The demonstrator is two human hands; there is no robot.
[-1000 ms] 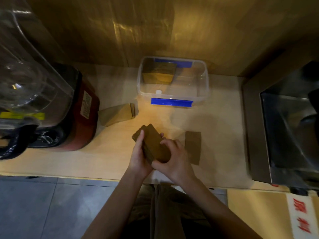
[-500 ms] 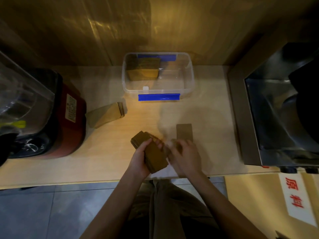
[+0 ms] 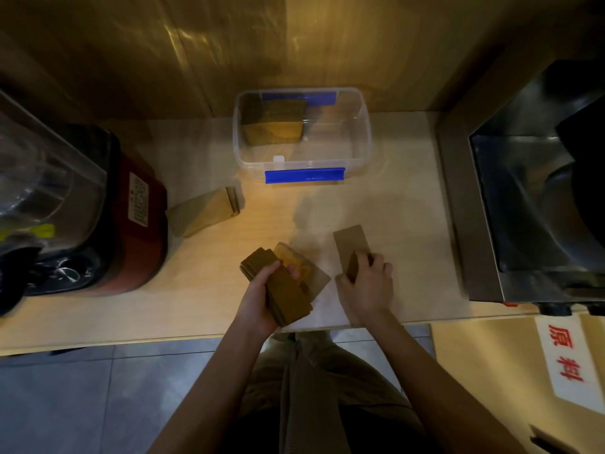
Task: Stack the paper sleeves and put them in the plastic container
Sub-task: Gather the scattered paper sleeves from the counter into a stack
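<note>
The right hand [image 3: 366, 283] has left the stack and now pinches a loose paper sleeve [image 3: 351, 247] lying near the front edge of the bench [image 3: 406, 208]. The left hand [image 3: 262, 299] still grips the stack of sleeves [image 3: 281, 286]. More sleeves [image 3: 209, 209] lie by the left side. The plastic container [image 3: 365, 139] waits at the back, part full. The stack is growing.

a: where can your hands pass?

b: straight ahead, over bare bench [image 3: 386, 204], up to the open plastic container [image 3: 366, 132]; its right half is free.

a: and what blocks you?

b: the red appliance [image 3: 137, 224] on your left, the steel machine [image 3: 530, 191] on your right.
</note>
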